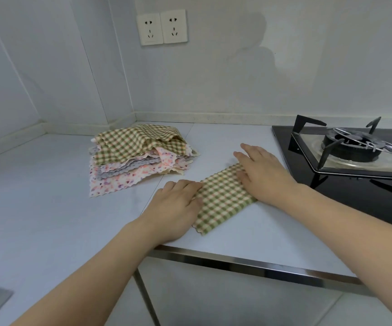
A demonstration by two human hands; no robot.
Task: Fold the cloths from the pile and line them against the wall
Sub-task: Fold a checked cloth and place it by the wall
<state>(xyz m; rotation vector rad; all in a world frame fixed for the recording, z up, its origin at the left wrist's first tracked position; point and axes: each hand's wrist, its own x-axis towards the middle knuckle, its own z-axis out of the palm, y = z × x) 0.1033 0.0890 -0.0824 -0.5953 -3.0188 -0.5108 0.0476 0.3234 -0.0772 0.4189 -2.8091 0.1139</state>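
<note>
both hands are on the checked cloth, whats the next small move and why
Probably fold it in half once more. The checked cloth lies as a long strip under the left hand and right hand, both flat on it. No folded cloth stands at the wall yet, and the pile waits.

Soft even light — wide-angle edge distortion

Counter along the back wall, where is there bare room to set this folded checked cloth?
Bare strip at the back wall between the cloth pile and gas hob, and counter left of the pile. Crowded: the pile's corner.
</note>
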